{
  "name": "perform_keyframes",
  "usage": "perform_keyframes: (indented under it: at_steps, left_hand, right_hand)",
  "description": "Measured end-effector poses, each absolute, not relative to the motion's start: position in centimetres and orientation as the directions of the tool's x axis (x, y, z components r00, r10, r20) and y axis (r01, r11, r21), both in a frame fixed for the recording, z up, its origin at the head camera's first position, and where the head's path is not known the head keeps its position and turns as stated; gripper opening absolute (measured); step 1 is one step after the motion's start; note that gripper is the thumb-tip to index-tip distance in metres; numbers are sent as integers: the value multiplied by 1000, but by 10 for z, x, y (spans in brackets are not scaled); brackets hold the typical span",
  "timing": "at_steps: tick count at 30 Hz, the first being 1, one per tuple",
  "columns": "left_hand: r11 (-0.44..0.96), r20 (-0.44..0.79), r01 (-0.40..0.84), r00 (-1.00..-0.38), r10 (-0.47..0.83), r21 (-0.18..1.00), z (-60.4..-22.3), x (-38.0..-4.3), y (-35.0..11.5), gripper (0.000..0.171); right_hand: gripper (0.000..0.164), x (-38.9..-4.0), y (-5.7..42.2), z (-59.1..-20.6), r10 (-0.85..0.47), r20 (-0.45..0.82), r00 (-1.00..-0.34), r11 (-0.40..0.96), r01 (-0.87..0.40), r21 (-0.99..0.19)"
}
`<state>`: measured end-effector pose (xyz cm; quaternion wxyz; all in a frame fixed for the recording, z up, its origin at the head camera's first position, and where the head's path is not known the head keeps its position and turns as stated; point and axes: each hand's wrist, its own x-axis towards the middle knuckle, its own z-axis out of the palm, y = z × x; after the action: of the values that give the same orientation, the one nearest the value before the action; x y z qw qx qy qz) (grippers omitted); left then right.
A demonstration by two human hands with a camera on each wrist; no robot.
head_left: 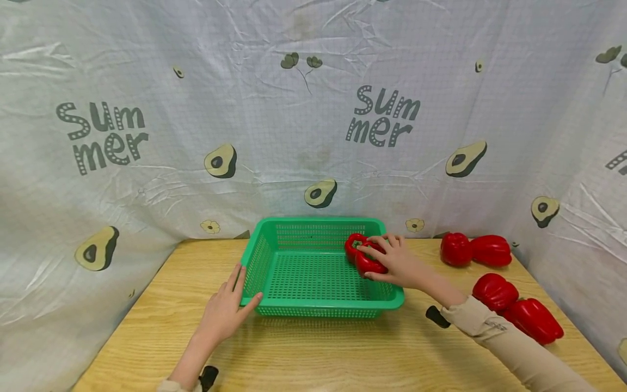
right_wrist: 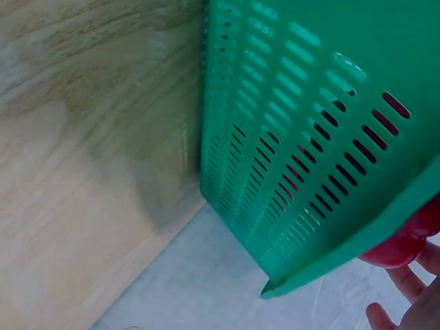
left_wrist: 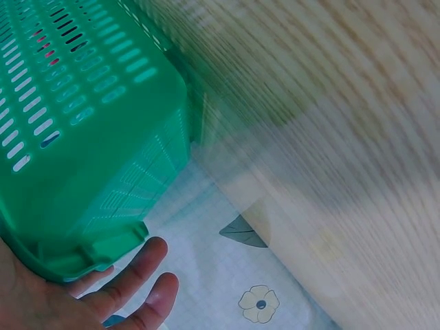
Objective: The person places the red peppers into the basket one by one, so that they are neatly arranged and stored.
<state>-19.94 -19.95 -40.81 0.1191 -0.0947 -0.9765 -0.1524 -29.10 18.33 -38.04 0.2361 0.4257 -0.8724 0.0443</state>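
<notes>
A green plastic basket (head_left: 323, 303) with slotted walls stands on the wooden table. My left hand (head_left: 225, 307) rests at its front left corner, fingers straight and spread along the rim; the left wrist view shows these fingers (left_wrist: 130, 282) beside the basket's corner (left_wrist: 69, 206). Over the basket's right side, my right hand (head_left: 399, 265) grips a red bell pepper (head_left: 366, 265) from above with fingers curled over it. A second red bell pepper (head_left: 352, 243) sits just behind, inside the basket. From the right wrist, red pepper skin (right_wrist: 395, 251) shows past the rim, at the fingertips.
Several more red bell peppers lie on the table (head_left: 313, 354) to the right, one pair (head_left: 491, 250) toward the back and another pair (head_left: 534, 320) nearer, close to my right forearm. A printed cloth (head_left: 274, 136) hangs behind the table and along its sides.
</notes>
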Motion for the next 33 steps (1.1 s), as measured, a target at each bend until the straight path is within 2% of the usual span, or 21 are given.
perform_keyframes:
  at_steps: [17,27,33]
  left_hand:
    - [936,292,233,-944,153,264,-410,-201,-202,76]
    - [936,291,235,-944,156,262,-411,-201,-202,76]
    - [934,296,241,-942,159,265,-412,-201,-201,76]
  right_hand:
    - [55,-297,172,-384,-742,323,-587,638,-767,71]
    - [57,-300,164,-382,-755,229,-615,653,-736,177]
    - [58,-300,159,-384,-751,172,-637,659,-735,158]
